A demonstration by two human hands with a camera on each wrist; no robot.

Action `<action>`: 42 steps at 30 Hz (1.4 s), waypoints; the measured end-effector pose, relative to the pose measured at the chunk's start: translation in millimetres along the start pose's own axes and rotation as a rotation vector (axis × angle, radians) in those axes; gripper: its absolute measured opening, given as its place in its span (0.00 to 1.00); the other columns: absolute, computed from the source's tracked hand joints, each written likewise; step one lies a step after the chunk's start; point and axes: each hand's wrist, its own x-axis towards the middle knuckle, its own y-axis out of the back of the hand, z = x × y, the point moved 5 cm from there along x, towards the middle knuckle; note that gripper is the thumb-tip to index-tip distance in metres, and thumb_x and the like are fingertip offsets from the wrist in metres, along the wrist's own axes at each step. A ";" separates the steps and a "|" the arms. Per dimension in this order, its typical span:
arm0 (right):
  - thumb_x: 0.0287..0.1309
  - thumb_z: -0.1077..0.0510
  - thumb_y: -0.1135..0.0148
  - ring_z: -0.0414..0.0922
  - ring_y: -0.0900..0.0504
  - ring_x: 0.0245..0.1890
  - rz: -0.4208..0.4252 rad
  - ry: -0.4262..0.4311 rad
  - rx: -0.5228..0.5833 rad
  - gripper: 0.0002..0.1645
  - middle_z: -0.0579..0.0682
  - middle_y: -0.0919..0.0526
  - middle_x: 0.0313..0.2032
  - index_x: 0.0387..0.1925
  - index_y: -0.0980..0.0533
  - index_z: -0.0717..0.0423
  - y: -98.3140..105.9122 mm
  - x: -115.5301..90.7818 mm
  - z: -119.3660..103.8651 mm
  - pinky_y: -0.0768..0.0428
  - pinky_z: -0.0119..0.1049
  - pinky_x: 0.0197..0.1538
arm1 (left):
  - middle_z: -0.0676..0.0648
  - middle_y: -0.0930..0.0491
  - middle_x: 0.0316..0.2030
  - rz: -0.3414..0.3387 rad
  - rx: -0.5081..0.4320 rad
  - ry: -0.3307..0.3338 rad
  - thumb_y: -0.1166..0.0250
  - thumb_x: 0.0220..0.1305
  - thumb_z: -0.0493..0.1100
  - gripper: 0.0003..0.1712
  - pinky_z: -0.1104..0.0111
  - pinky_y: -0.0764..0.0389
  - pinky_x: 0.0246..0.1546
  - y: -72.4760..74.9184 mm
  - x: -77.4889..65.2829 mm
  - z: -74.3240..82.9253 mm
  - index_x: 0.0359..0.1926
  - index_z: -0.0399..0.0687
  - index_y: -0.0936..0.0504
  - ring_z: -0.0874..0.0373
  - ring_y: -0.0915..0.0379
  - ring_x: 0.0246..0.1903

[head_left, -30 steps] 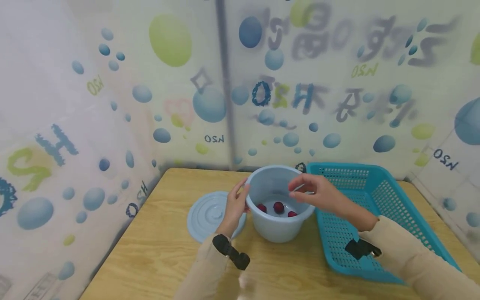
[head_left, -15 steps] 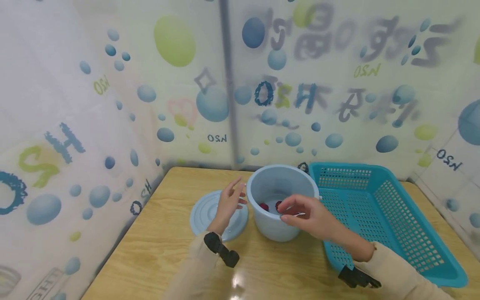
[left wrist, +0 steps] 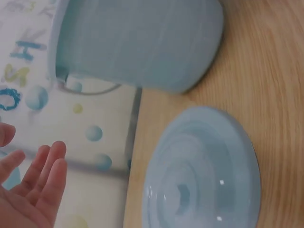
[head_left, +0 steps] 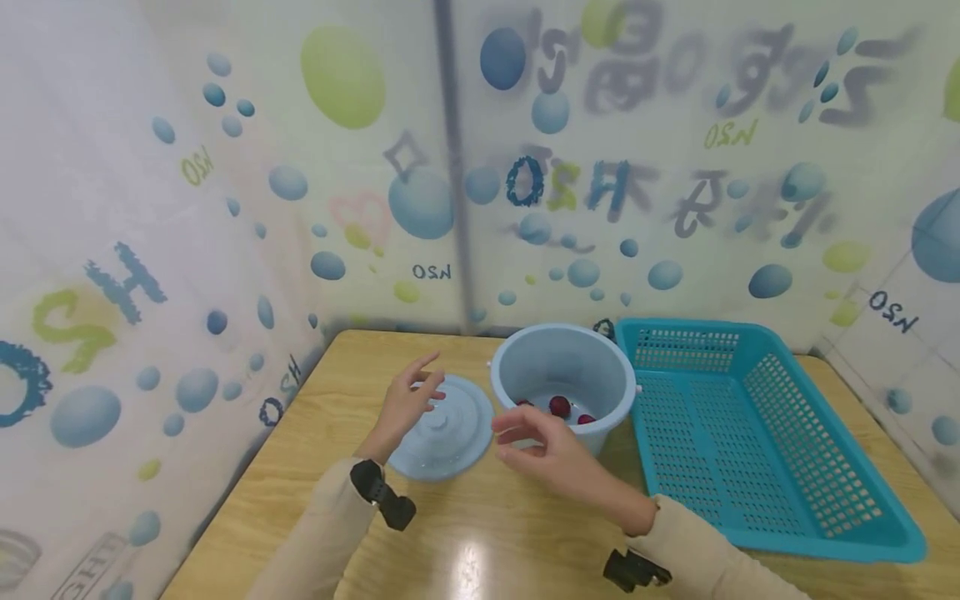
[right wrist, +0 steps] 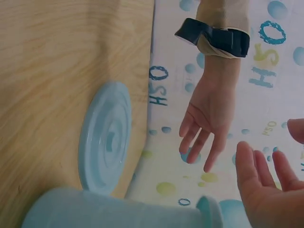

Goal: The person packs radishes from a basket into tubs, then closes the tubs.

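Observation:
A light blue bucket (head_left: 562, 342) stands on the table with several dark red round fruits (head_left: 559, 407) at its bottom. Left of it lies its round light blue lid (head_left: 450, 442), knob up. My left hand (head_left: 408, 404) hovers over the lid's left part, fingers loosely spread and holding nothing; the left wrist view shows the lid (left wrist: 204, 166) below those fingers. My right hand (head_left: 551, 450) is in front of the bucket, fingers slightly bent, with nothing in it. In the right wrist view both hands appear raised above the lid (right wrist: 107, 137).
A teal perforated plastic basket (head_left: 720, 450) sits right of the bucket on the wooden table (head_left: 300, 467). Behind and to the left hangs a white curtain (head_left: 360, 275) with blue and green dots, close along the table's edges.
My left hand has left the bucket's rim and moved left over the lid. My right hand has come from above the bucket's opening toward me and left.

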 end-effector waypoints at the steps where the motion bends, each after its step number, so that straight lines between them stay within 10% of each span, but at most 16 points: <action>1: 0.55 0.60 0.43 0.50 0.26 0.47 0.003 -0.008 0.004 0.18 0.55 0.27 0.46 0.48 0.31 0.62 -3.9 4.9 2.7 0.25 0.35 0.46 | 0.40 0.25 0.43 0.000 0.006 0.000 0.48 0.64 0.46 0.24 0.65 0.22 0.32 2.4 0.9 -2.1 0.61 0.51 0.35 0.49 0.23 0.36; 20: 0.56 0.55 0.44 0.50 0.29 0.52 -0.057 -0.005 -0.168 0.23 0.52 0.28 0.52 0.53 0.32 0.59 -55.7 73.2 59.4 0.30 0.43 0.51 | 0.39 0.27 0.47 0.086 0.268 0.101 0.47 0.63 0.47 0.25 0.59 0.26 0.40 25.2 9.0 -54.6 0.60 0.49 0.34 0.47 0.27 0.43; 42: 0.55 0.61 0.45 0.55 0.35 0.55 0.481 -0.214 -0.176 0.25 0.59 0.31 0.54 0.54 0.34 0.63 -44.3 113.6 121.2 0.36 0.46 0.56 | 0.34 0.34 0.55 0.188 0.338 0.227 0.47 0.62 0.45 0.24 0.51 0.37 0.53 34.9 9.5 -97.0 0.59 0.42 0.34 0.40 0.41 0.56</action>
